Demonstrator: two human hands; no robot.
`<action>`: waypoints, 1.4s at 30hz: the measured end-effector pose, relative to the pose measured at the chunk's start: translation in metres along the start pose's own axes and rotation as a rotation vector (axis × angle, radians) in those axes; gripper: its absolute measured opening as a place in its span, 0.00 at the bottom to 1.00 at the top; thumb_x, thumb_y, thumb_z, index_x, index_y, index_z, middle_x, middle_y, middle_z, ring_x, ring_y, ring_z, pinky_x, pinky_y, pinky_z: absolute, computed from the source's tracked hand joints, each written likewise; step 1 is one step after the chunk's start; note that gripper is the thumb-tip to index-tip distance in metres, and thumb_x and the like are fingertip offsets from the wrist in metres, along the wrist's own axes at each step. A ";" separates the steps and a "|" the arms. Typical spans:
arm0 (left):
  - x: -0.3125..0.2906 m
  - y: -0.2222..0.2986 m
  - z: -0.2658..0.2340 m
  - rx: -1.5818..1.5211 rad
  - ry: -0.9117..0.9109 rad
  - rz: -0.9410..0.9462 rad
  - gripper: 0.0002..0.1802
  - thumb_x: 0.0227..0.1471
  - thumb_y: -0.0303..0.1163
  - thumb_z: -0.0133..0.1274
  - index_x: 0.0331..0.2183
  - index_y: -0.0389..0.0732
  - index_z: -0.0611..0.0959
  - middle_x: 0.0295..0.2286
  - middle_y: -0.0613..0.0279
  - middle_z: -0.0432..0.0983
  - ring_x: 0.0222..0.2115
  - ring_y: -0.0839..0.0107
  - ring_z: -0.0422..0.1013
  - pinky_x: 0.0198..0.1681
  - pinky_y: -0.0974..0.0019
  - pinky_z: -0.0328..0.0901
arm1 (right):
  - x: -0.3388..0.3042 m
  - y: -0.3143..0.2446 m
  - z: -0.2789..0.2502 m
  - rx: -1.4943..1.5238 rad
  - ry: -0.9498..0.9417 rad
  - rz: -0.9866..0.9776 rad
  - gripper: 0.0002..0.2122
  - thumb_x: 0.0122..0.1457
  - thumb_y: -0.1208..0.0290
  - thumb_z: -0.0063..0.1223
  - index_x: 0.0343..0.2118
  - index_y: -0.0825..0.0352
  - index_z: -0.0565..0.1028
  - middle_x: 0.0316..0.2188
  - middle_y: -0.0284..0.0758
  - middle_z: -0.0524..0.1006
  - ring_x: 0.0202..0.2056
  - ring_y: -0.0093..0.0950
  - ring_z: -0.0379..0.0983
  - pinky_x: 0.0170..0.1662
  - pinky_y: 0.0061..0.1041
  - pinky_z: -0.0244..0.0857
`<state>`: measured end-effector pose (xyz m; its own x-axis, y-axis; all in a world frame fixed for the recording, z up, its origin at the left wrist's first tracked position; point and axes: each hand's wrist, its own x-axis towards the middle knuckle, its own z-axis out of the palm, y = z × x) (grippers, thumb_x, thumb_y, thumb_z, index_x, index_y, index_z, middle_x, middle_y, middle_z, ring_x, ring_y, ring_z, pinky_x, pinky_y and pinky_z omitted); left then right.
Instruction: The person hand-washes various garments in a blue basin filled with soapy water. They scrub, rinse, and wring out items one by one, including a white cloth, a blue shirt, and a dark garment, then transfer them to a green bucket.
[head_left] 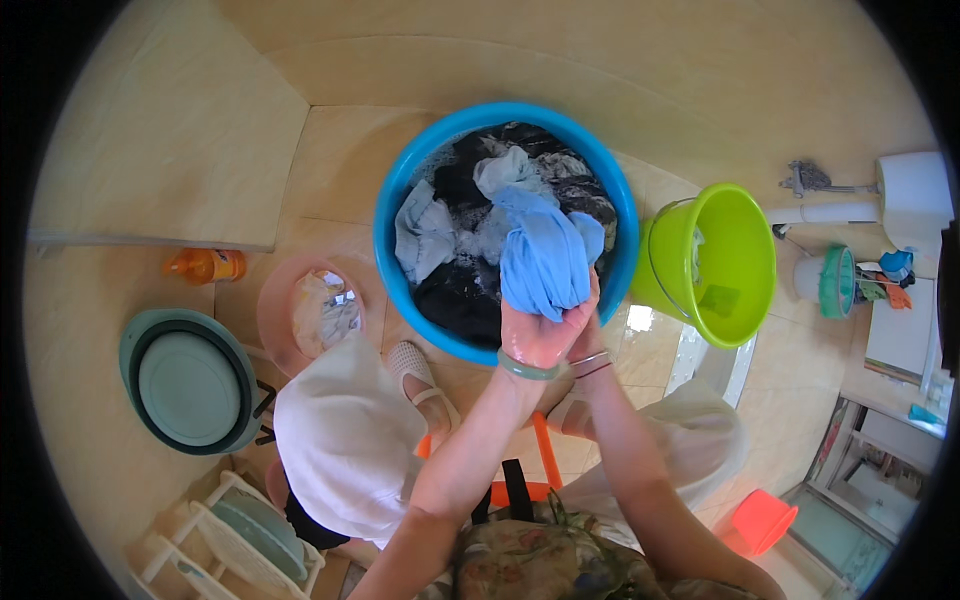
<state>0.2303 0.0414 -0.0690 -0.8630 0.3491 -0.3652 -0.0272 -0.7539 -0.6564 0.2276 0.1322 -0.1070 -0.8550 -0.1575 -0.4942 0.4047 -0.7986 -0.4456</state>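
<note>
A bunched light blue cloth garment [545, 260] is gathered between my hands above the near part of a big blue tub [388, 255]. My left hand [532, 338], with a green bangle at its wrist, is closed around the lower end of the cloth. Close beside it, my right hand [587, 340] presses against the same bundle; its fingers are partly hidden. Wet dark clothes [465, 180] fill the tub in sudsy water. A pale grey garment [424, 232] lies at the left, and another light grey cloth [512, 172] sits just beyond the blue one.
A lime green bucket [757, 265] stands right of the tub. To the left are a pink basin [275, 330] with pale clothes, an orange bottle [205, 266] and a grey-green collapsible basin [190, 388]. A red-orange container [764, 522] is at lower right. A wall rises behind the tub.
</note>
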 end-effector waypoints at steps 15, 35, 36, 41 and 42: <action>-0.046 0.008 -0.005 0.372 0.082 -0.053 0.33 0.54 0.61 0.45 0.52 0.49 0.71 0.52 0.60 0.67 0.49 0.54 0.63 0.43 0.54 0.65 | 0.058 -0.026 0.041 0.303 -0.312 0.629 0.18 0.61 0.55 0.51 0.39 0.69 0.69 0.30 0.32 0.73 0.33 0.26 0.71 0.41 0.25 0.67; 0.016 0.020 0.024 2.208 0.071 0.235 0.40 0.41 0.50 0.62 0.50 0.33 0.71 0.43 0.48 0.75 0.45 0.59 0.72 0.52 0.60 0.63 | 0.076 -0.062 0.087 -1.249 -0.342 0.116 0.12 0.52 0.71 0.58 0.39 0.68 0.74 0.30 0.34 0.75 0.28 0.23 0.72 0.31 0.23 0.68; 0.017 0.020 0.025 2.226 0.066 0.242 0.42 0.39 0.52 0.63 0.50 0.33 0.71 0.43 0.46 0.75 0.46 0.56 0.72 0.52 0.59 0.63 | 0.081 -0.059 0.082 -1.312 -0.333 0.057 0.13 0.50 0.71 0.57 0.37 0.71 0.74 0.29 0.36 0.76 0.28 0.25 0.73 0.32 0.25 0.69; 0.033 0.035 -0.007 2.351 0.215 0.345 0.49 0.34 0.58 0.64 0.50 0.32 0.70 0.42 0.42 0.75 0.47 0.50 0.70 0.52 0.58 0.63 | 0.095 -0.035 0.057 -1.749 -0.336 -0.346 0.19 0.46 0.68 0.58 0.40 0.75 0.73 0.33 0.51 0.78 0.33 0.43 0.76 0.39 0.35 0.70; 0.037 0.039 -0.017 2.371 0.238 0.370 0.50 0.33 0.58 0.64 0.51 0.32 0.69 0.42 0.42 0.75 0.47 0.50 0.70 0.52 0.58 0.63 | 0.097 -0.032 0.055 -1.862 -0.284 -0.285 0.21 0.46 0.67 0.58 0.41 0.75 0.72 0.34 0.53 0.77 0.35 0.46 0.76 0.41 0.36 0.70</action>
<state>0.2052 0.0342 -0.1194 -0.9199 0.0145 -0.3918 -0.3820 0.1924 0.9039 0.1142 0.1106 -0.0996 -0.8921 -0.3842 -0.2379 -0.1170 0.7049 -0.6996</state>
